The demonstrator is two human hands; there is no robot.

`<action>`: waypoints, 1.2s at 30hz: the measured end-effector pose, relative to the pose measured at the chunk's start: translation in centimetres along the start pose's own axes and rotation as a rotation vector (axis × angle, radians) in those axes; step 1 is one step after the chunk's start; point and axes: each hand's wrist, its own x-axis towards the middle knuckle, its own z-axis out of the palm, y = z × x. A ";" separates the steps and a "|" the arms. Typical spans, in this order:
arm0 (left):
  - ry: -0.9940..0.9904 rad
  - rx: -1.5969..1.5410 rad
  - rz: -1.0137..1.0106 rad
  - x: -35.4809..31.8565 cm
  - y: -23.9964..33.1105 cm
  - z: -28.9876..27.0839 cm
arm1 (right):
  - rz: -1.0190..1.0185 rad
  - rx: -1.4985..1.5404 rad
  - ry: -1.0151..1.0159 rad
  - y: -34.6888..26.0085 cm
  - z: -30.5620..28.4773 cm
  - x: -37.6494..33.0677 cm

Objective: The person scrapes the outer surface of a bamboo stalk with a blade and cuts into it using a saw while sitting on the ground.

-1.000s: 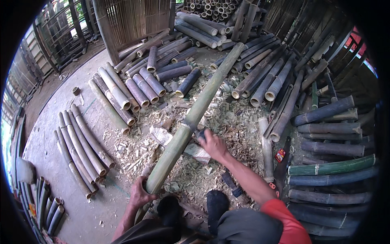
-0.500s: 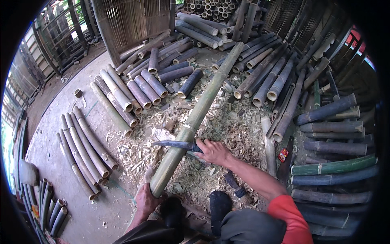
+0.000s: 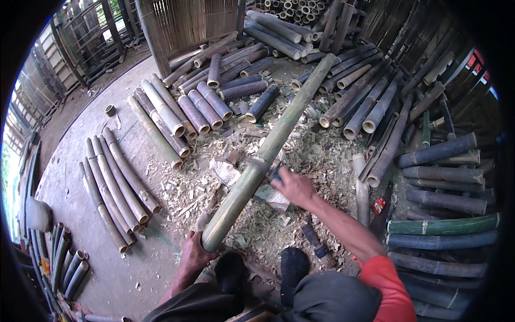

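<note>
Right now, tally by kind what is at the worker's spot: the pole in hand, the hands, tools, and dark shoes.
Long bamboo pole: 1
Hands: 2, left hand and right hand
Held tool: 1
Tool lying on the shavings: 1
Dark shoes: 2
Total: 7

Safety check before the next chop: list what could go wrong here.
1. The right hand grips a blade handle tight against the bamboo pole. A glancing stroke could slide down the pole toward the left hand steadying its near end.
2. The feet sit just below that end, likely in line with a slip.
3. Chips and cut bamboo litter the floor, so footing may be poor.
</note>
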 end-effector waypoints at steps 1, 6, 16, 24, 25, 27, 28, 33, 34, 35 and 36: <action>-0.006 -0.057 -0.016 0.1 -0.5 -0.2 | -0.322 -0.155 0.068 0.2 1.5 -0.3; -0.081 -0.160 -0.030 1.2 0.4 -1.0 | 0.311 0.223 0.342 3.2 1.3 1.3; 0.082 0.290 0.051 -1.2 0.8 2.2 | 0.261 0.183 0.233 2.8 1.1 0.7; 0.089 0.200 -0.064 -0.8 1.6 2.5 | 0.113 0.039 0.407 2.8 2.3 0.3; 0.045 0.206 -0.096 -0.8 1.2 1.9 | 0.094 0.145 0.253 1.2 2.0 0.4; -0.006 0.190 -0.138 -0.6 1.1 1.3 | -0.093 0.087 0.192 0.4 1.7 -0.3; -0.033 0.182 -0.159 -0.5 1.1 1.0 | -0.269 -0.061 0.280 0.9 2.7 -0.1; -0.074 0.113 -0.152 0.2 2.0 0.1 | 0.242 0.293 0.243 2.8 1.3 1.1; -0.100 0.104 -0.165 0.3 2.1 -0.1 | 0.113 0.193 0.156 2.5 1.3 0.5; -0.081 0.067 -0.155 0.2 1.5 -0.3 | -0.026 0.090 0.068 1.4 1.0 0.2; -0.072 0.024 -0.135 0.0 0.7 -0.2 | -0.151 -0.021 -0.021 1.1 1.1 -0.5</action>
